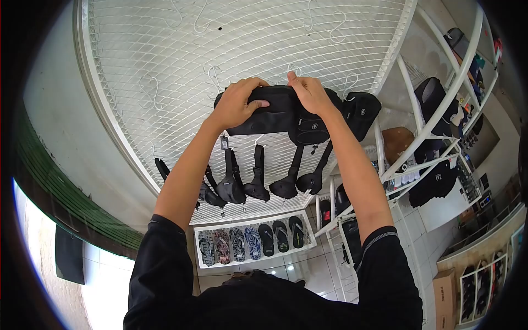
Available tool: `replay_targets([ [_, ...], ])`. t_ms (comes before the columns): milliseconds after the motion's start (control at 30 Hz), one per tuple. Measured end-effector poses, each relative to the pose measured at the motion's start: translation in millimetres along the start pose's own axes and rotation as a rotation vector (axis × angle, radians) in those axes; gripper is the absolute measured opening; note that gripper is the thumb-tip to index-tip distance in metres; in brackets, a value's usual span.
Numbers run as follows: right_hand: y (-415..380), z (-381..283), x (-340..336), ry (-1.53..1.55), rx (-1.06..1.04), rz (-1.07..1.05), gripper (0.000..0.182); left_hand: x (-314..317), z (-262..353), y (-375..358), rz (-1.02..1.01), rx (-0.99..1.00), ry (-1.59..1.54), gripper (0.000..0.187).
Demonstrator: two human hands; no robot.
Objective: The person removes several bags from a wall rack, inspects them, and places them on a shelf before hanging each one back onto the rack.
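Note:
A black bag (270,116) hangs against the white wire mesh panel in front of me, at about the height of my raised arms. My left hand (239,103) grips its upper left part, thumb across the front and fingers over the top. At the bag's top right is my right hand (312,98), closed on the edge, its thumb up beside a white wire hook (295,70); its other fingers are partly hidden. Directly right, behind my right wrist, hangs another black bag (311,131), and past it a further black bag (363,113).
Below hang several black sling bags (230,188) on hooks. Lower down, a white tray (199,247) carries several flip-flops (252,243). White metal racks (418,151) with bags and caps stand at the right. A cardboard box (444,297) sits lower right; a green shutter (66,201) is at left.

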State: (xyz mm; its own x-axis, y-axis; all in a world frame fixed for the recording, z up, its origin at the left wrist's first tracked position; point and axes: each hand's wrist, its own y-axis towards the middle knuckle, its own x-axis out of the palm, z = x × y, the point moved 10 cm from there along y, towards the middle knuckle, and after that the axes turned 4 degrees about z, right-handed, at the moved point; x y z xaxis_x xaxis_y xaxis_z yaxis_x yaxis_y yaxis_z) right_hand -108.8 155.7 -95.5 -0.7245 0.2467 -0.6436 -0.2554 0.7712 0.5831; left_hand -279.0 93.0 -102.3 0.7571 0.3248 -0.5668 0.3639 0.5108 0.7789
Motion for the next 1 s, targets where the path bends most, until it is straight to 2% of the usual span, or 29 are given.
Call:
replay_targets([
  [100, 10, 5, 2, 0.003, -0.009, 0.011, 0.083, -3, -4, 7, 0.034, 0.033, -0.072, 0.037],
  [200, 14, 6, -1, 0.186, -0.021, 0.090, 0.081, -1, -8, 13, -0.054, -0.048, -0.169, 0.035],
  [233, 14, 8, -3, 0.197, 0.068, 0.052, 0.076, 1, -10, 14, -0.077, -0.071, -0.221, 0.035],
  [300, 24, 14, 6, 0.108, 0.066, -0.057, 0.064, 4, -16, 17, -0.101, -0.097, -0.269, 0.034],
  [333, 24, 14, 7, 0.113, 0.068, -0.058, 0.064, 4, -17, 17, -0.080, -0.083, -0.285, 0.033],
  [400, 20, 25, 18, 0.273, 0.227, -0.173, 0.047, 4, -17, 17, -0.066, -0.069, -0.299, 0.031],
  [433, 21, 26, 18, 0.278, 0.230, -0.172, 0.047, 4, -17, 17, -0.077, -0.081, -0.264, 0.031],
  [533, 13, 36, 29, 0.529, 0.389, -0.270, 0.024, 4, -11, 15, -0.086, -0.068, -0.218, 0.030],
  [767, 10, 37, 29, 0.631, 0.428, -0.228, 0.018, 9, -8, 13, -0.142, -0.030, -0.105, 0.030],
  [833, 9, 50, 20, 0.522, 0.515, -0.094, 0.021, 9, -8, 13, -0.144, -0.040, -0.104, 0.030],
  [1000, 16, 43, 17, 0.445, 0.425, -0.166, 0.018, 9, -11, 15, -0.161, -0.062, -0.114, 0.030],
])
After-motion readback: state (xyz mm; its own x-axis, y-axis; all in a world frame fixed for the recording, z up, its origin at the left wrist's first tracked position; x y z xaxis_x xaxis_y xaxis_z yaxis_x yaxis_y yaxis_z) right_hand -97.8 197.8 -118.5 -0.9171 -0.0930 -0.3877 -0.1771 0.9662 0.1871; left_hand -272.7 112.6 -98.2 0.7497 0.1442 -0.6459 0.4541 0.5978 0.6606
